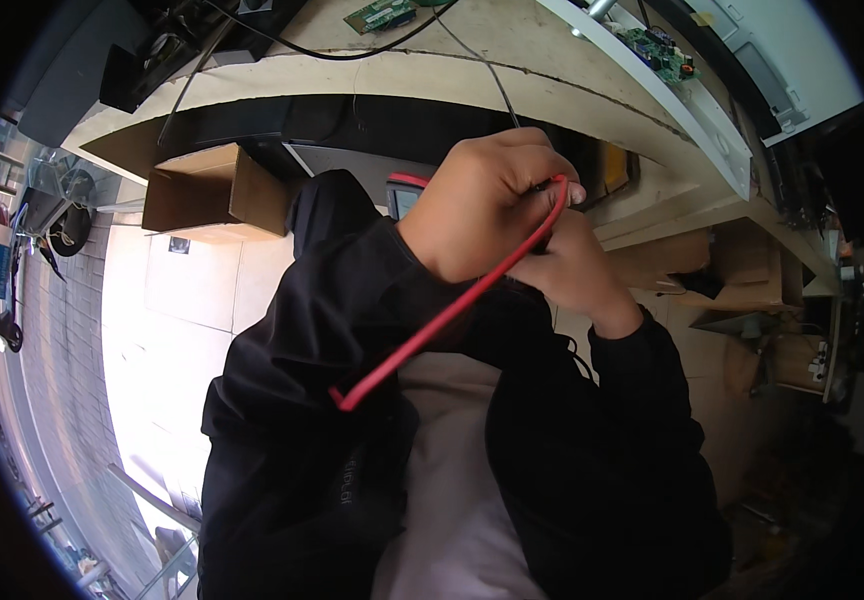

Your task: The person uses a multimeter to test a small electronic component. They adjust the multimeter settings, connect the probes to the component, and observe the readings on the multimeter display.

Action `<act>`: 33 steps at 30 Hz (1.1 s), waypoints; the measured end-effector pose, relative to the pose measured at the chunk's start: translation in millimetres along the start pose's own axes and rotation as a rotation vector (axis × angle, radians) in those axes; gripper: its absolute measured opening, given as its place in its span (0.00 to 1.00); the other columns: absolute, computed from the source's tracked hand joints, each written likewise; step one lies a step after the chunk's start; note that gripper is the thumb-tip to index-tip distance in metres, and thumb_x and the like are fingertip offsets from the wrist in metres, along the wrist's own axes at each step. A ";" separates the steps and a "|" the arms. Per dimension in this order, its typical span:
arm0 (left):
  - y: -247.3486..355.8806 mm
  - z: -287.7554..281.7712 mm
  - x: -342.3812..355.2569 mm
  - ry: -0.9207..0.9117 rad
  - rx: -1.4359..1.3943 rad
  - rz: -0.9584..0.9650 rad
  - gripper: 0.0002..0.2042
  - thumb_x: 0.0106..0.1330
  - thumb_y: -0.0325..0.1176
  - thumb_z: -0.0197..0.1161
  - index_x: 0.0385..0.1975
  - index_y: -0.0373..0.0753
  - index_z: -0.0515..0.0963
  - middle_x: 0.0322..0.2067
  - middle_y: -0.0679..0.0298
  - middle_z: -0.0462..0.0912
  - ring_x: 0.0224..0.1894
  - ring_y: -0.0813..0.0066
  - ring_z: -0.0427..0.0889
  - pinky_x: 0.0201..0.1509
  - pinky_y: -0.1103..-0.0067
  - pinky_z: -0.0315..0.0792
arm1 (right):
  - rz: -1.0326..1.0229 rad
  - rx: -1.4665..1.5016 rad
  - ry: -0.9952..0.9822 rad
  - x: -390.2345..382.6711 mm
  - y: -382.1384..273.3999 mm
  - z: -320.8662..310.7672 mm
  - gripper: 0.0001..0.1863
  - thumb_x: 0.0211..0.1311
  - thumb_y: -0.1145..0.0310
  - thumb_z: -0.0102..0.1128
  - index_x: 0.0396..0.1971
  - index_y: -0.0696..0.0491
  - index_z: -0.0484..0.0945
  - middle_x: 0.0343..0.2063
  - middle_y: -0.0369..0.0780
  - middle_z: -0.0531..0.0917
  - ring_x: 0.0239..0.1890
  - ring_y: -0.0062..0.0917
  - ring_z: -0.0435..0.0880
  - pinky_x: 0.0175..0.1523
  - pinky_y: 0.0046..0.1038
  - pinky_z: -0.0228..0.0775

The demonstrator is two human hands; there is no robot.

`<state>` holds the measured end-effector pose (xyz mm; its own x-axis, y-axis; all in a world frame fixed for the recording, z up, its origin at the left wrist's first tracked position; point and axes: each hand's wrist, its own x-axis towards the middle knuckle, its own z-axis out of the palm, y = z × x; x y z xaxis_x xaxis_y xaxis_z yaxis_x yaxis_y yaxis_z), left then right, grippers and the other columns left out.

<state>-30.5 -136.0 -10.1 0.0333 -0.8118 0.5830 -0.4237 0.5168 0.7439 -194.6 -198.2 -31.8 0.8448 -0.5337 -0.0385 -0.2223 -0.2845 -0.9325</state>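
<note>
A hook-ended red strip [449, 313] slants from the hands [489, 205].

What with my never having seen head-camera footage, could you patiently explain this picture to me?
There is no machine here: you see a person's own bare left hand and right hand, in black sleeves. The camera is worn on the head and looks down; its wide lens bends straight edges. The hands overlap, with the upper end of a red cord at their fingers; which hand grips it is hard to tell. On the pale bench ahead lie a green circuit board and a black cable.
</note>
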 end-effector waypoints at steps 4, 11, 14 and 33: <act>-4.3 -18.8 -9.9 0.162 0.314 0.058 0.14 0.52 0.33 0.77 0.35 0.33 0.82 0.29 0.58 0.78 0.28 0.61 0.79 0.32 0.73 0.74 | 0.391 0.517 0.229 -24.3 41.9 -6.8 0.11 0.59 0.70 0.67 0.42 0.54 0.81 0.31 0.33 0.83 0.29 0.13 0.79 0.28 0.15 0.66; -42.9 -38.3 -71.1 0.259 0.178 -0.549 0.21 0.64 0.41 0.72 0.45 0.28 0.81 0.31 0.62 0.82 0.33 0.78 0.80 0.39 0.81 0.75 | 0.283 0.994 0.232 -49.6 90.0 28.1 0.13 0.65 0.62 0.66 0.43 0.53 0.78 0.36 0.36 0.84 0.35 0.23 0.83 0.37 0.23 0.77; -44.8 -33.8 -68.2 0.251 -0.136 -0.821 0.23 0.69 0.43 0.66 0.51 0.26 0.77 0.33 0.64 0.83 0.35 0.79 0.79 0.43 0.82 0.74 | 0.185 0.966 0.122 -49.9 90.0 36.0 0.10 0.65 0.71 0.65 0.44 0.55 0.79 0.35 0.34 0.83 0.33 0.18 0.81 0.34 0.19 0.73; -63.7 -14.9 -76.4 0.250 -0.166 -0.769 0.21 0.67 0.39 0.69 0.48 0.26 0.79 0.35 0.61 0.84 0.38 0.79 0.80 0.45 0.82 0.74 | -0.316 -0.664 0.375 -5.2 54.4 37.1 0.13 0.52 0.70 0.73 0.28 0.56 0.75 0.22 0.40 0.75 0.23 0.34 0.78 0.25 0.32 0.70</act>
<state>7.4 -102.9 -97.1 0.4679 -0.8812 -0.0678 -0.0615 -0.1090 0.9921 -193.0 -181.4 -95.7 0.7231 -0.5469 0.4220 -0.3424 -0.8143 -0.4687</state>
